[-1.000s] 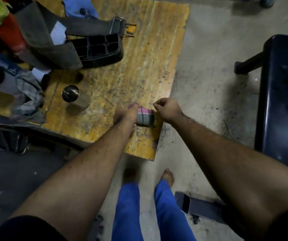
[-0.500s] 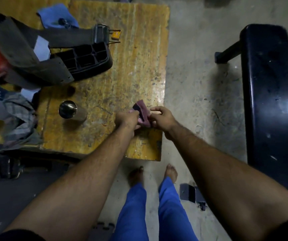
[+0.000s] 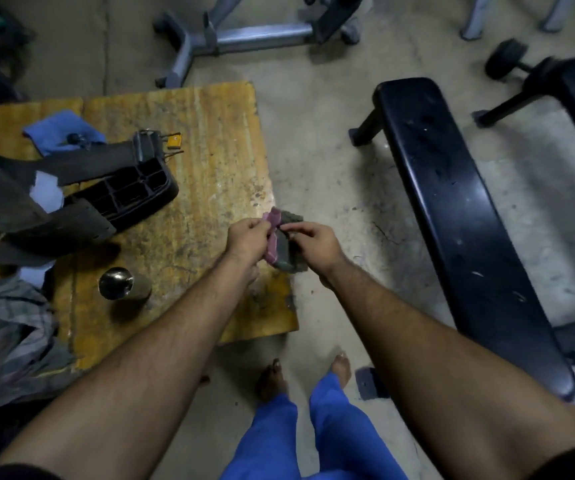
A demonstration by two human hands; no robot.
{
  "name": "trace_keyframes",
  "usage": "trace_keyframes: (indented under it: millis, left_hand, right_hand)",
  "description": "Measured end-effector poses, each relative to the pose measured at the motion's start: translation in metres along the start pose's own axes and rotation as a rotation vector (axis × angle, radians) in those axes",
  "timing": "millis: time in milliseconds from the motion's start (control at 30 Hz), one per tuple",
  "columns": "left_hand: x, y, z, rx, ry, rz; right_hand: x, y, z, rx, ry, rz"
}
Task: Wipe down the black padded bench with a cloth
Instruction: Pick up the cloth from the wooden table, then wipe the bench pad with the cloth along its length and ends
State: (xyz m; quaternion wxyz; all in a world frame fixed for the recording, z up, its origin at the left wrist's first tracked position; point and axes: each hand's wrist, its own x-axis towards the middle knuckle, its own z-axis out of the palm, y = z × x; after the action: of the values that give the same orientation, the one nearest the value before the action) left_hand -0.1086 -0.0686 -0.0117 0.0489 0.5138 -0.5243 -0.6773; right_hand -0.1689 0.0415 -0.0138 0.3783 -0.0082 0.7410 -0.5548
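Both hands pinch the cloth [image 3: 281,242]: the left hand [image 3: 246,239] and right hand [image 3: 317,242] have lifted it off the yellow counter [image 3: 210,161], now partly unfolded. The black padded bench [image 3: 452,216] stands untouched to the right, now more fully in view.

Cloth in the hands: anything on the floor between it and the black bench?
No. In the head view, only bare, stained concrete floor separates the cloth, pinched by the left hand and right hand, from the black padded bench.
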Motion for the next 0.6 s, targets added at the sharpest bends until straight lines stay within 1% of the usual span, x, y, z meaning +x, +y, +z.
trace_keyframes:
  millis: [33, 100, 133, 167, 200, 233, 267, 300, 400, 467, 533, 600]
  left_hand:
    - [-0.004, 0.006, 0.011, 0.011, -0.034, 0.006]
    - [-0.012, 0.016, 0.036, 0.004, -0.141, -0.016]
    - [-0.015, 0.019, 0.050, 0.003, -0.206, -0.037]
    - [-0.016, 0.021, 0.064, 0.011, -0.277, -0.055]
    - [-0.017, 0.022, 0.080, 0.029, -0.338, -0.072]
    - [-0.018, 0.022, 0.096, 0.058, -0.377, -0.080]
    - [-0.020, 0.020, 0.112, 0.095, -0.400, -0.086]
    - [-0.022, 0.017, 0.128, 0.147, -0.415, -0.083]
    - [-0.036, 0.004, 0.180, 0.381, -0.478, -0.058]
    - [-0.048, -0.009, 0.215, 0.545, -0.540, 0.000]
    - [-0.060, -0.023, 0.253, 0.615, -0.580, 0.067]
    - [-0.075, -0.038, 0.294, 0.635, -0.670, 0.064]
  right_hand:
    - [0.000, 0.001, -0.012, 0.006, 0.099, -0.026]
    - [0.000, 0.007, -0.041, 0.017, 0.298, -0.003]
    - [-0.002, 0.011, -0.057, 0.090, 0.321, 0.054]
    - [-0.002, 0.015, -0.072, 0.235, 0.295, 0.110]
    - [0.000, 0.021, -0.087, 0.380, 0.213, 0.176]
    - [-0.001, 0.028, -0.102, 0.514, 0.131, 0.204]
    - [-0.002, 0.036, -0.117, 0.594, 0.098, 0.212]
    - [-0.003, 0.045, -0.131, 0.665, 0.106, 0.197]
    - [-0.010, 0.067, -0.175, 0.751, 0.310, 0.172]
    - [-0.019, 0.082, -0.210, 0.804, 0.407, 0.170]
    - [-0.032, 0.097, -0.244, 0.903, 0.446, 0.174]
    - [-0.048, 0.113, -0.277, 1.041, 0.429, 0.203]
